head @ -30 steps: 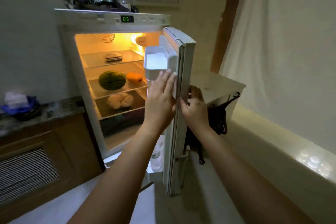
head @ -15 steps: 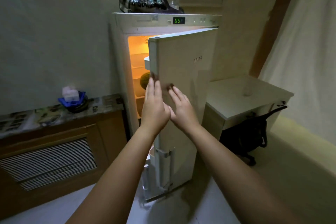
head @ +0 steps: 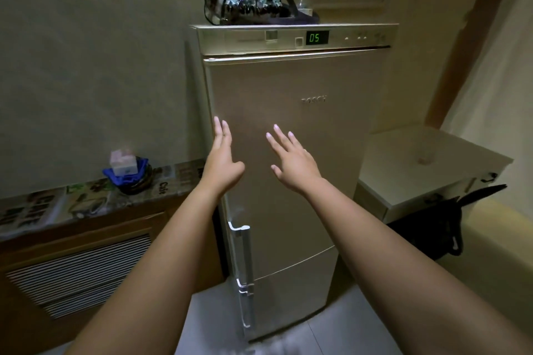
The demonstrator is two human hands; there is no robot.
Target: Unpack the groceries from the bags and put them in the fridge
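Both hands are empty here, fingers spread flat and loose. The left hand sits right at the left edge of the fridge door, the right hand in front of the middle of it; can't tell if either actually touches. The fridge is fully shut now, half a second ago the door was ajar with light spilling out. A dark bag hangs off the worktop to the right.

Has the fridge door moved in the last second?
Yes. The fridge door has swung shut against the cabinet, closing under the control panel; the lit shelves are hidden now.
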